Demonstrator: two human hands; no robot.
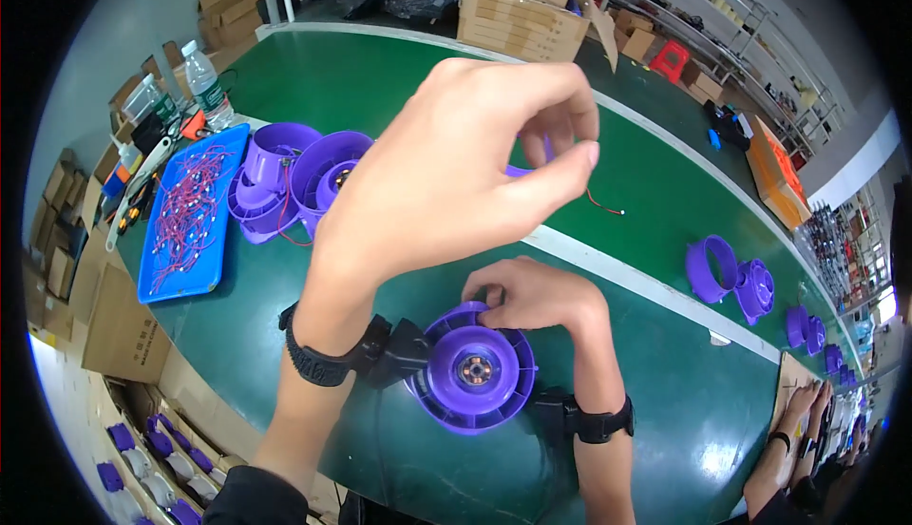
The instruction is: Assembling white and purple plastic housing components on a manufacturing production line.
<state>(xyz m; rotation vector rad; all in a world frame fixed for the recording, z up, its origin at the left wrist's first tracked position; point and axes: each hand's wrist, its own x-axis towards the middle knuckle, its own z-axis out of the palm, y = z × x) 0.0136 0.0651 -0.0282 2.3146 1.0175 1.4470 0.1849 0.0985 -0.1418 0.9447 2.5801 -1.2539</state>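
Note:
My left hand (456,164) is raised close to the view, its fingers loosely curved and the thumb apart from the index finger. Nothing shows between them, though the palm side is hidden. Through the finger gap appears part of a purple piece (518,171), mostly covered by the hand. A thin red wire (600,206) with a white connector lies beside it. My right hand (556,295) grips the upper rim of a round purple fan housing (484,399) on the green table. The housing faces up, with a copper-wound motor (475,369) at its centre.
More purple housings (271,192) stand left of my left hand, beside a blue tray (218,249) of red wires. Water bottles (207,88) are behind the tray. A pale divider strip (627,278) crosses the table. Purple parts (712,268) and other people's hands (801,401) are at right.

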